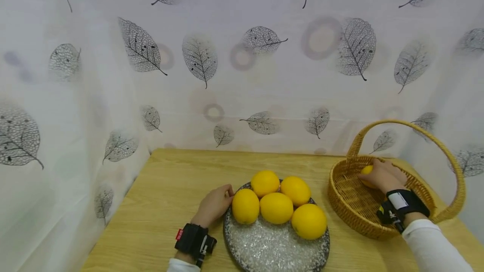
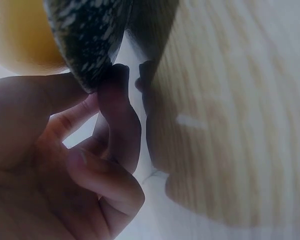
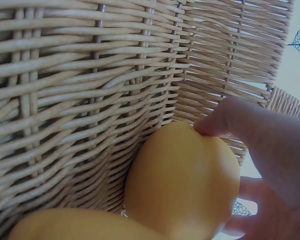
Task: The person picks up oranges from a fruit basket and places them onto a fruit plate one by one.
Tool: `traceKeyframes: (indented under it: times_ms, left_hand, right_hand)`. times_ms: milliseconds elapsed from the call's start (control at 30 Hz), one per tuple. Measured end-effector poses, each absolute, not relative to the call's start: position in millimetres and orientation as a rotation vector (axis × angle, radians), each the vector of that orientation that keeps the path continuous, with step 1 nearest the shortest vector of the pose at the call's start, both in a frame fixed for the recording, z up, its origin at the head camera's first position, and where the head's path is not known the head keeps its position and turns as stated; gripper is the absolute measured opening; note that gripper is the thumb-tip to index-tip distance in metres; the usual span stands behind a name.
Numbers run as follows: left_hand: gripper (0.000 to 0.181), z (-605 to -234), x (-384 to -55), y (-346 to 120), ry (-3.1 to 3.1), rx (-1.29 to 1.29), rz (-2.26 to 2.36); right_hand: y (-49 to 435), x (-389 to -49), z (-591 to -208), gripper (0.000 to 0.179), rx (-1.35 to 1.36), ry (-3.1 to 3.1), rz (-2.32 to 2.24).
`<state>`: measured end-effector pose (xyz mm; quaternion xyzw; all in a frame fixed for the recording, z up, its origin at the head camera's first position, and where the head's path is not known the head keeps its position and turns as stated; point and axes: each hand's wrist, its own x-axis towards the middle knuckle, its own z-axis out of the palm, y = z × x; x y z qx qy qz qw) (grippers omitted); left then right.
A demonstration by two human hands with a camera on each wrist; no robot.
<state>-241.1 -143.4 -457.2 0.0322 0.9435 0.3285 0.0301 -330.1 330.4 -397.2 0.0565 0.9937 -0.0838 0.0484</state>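
Observation:
Inside the wicker basket [image 1: 355, 192] on the right, my right hand [image 1: 385, 175] grips a yellow-orange fruit that looks like an orange [image 1: 366, 171]. In the right wrist view, the thumb presses its top and the fingers curl round its far side, close to the woven wall. A second orange [image 3: 80, 226] shows along the bottom of that view. My left hand [image 1: 213, 205] pinches the left rim of a round speckled plate [image 1: 272, 247], with the dark rim [image 2: 92, 45] between thumb and fingers. Several oranges [image 1: 277, 208] lie on the plate's far half.
The basket's tall handle [image 1: 401, 123] arches over its opening, above my right wrist. The wooden table [image 1: 162, 213] ends at a curtain [image 1: 242, 79] printed with leaves, which hangs behind it and along the sides. The basket stands just right of the plate.

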Motion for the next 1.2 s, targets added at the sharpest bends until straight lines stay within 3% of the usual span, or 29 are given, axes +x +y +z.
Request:
traceKeyframes:
  times_ms: [867, 1200]
  left_hand:
    - [0.012, -461, -243, -144, 2.888, 0.124, 1.035]
    - [0.011, -460, -241, -144, 2.916, 0.140, 1.008]
  right_hand:
    - [320, -332, -401, 0.099, 0.127, 3.015, -0.186]
    - [319, -325, -400, 0.092, 0.048, 3.059, -0.264]
